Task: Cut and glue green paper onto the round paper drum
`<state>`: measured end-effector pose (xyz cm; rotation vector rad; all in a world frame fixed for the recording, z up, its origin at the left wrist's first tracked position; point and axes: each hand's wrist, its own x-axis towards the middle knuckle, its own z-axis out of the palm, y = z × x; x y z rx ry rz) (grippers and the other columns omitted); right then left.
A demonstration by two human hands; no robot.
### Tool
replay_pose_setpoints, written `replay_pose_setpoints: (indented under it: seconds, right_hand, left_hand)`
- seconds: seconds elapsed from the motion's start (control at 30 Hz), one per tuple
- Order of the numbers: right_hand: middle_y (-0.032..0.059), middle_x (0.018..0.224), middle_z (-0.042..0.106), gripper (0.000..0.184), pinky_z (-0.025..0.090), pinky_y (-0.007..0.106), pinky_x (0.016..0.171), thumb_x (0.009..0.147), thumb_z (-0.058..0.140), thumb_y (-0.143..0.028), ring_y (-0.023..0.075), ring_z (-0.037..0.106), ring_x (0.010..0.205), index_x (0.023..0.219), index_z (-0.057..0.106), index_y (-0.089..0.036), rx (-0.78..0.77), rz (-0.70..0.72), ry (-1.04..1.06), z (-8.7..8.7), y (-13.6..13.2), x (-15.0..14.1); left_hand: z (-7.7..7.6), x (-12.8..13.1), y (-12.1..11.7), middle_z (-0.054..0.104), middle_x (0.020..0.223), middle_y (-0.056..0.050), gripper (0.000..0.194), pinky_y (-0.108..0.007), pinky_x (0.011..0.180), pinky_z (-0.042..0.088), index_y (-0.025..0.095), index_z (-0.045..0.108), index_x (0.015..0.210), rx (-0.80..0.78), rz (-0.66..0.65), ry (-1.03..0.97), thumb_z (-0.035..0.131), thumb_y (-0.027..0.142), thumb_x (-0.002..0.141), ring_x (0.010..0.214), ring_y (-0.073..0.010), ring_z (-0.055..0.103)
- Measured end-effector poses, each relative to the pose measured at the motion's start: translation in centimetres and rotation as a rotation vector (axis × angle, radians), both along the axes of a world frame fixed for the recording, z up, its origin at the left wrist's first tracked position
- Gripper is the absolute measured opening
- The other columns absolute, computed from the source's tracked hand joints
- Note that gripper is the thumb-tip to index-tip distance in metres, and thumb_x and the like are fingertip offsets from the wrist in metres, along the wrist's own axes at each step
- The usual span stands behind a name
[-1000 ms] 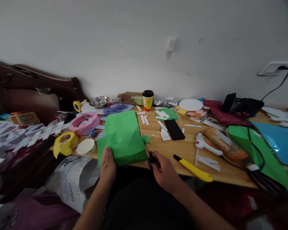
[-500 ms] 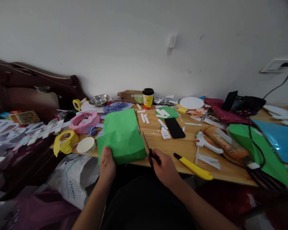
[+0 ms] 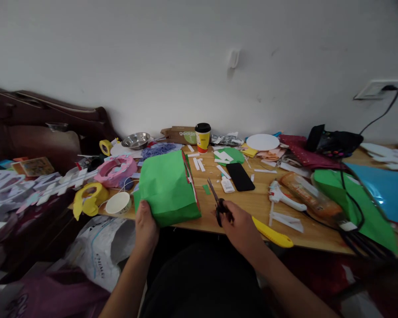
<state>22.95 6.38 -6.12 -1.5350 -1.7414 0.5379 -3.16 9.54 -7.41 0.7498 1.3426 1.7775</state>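
Note:
My left hand (image 3: 147,227) grips the lower left corner of a box-like piece covered in green paper (image 3: 166,187), thumb on top. Along its right side a red and white edge shows. In my right hand (image 3: 240,227) is a pair of black-handled scissors (image 3: 218,203), blades pointing away from me and slightly apart, clear of the green piece. A small green paper scrap (image 3: 206,189) lies on the table between the scissors and the green piece. Partly behind my right hand is a yellow utility knife (image 3: 273,233).
Beyond the scissors lie a glue bottle (image 3: 227,184) and a black phone (image 3: 240,176). A lidded paper cup (image 3: 203,138) stands near the wall. On the right is a corded glue gun (image 3: 287,198); on the left, a white paper bowl (image 3: 118,203) and yellow tape roll (image 3: 90,198).
The scissors in my right hand have moved right, away from the green piece's edge. A small green scrap now lies on the table. My left hand keeps its hold.

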Motion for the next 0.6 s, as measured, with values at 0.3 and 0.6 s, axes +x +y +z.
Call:
replay_pose_setpoints:
  seconds: [0.3,0.6]
  right_hand:
    - [0.0148,0.095,0.075,0.015,0.045,0.03,0.072,0.094,0.055,-0.006,0.027,0.07,0.093,0.103,0.064,-0.015,-0.224,-0.049,-0.565,-2.9,2.5,1.8]
    - [0.0163,0.13,0.062,0.025,0.05,0.04,0.102,0.102,0.042,-0.014,0.0252,0.06,0.123,0.117,0.062,-0.017,0.233,-0.121,-0.127,0.8,2.2,-0.4]
  left_hand:
    - [5.7,-0.9,1.4,0.062,0.145,-0.006,0.067,-0.043,0.115,0.046,0.028,0.065,0.135,0.231,-0.054,-0.235,0.049,0.075,0.09,0.139,-0.0296,0.053]
    - [5.6,-0.1,-1.8,0.059,0.148,-0.004,0.071,-0.045,0.11,0.051,0.033,0.052,0.146,0.175,0.055,0.0,0.035,0.078,0.092,0.143,-0.0334,0.047]
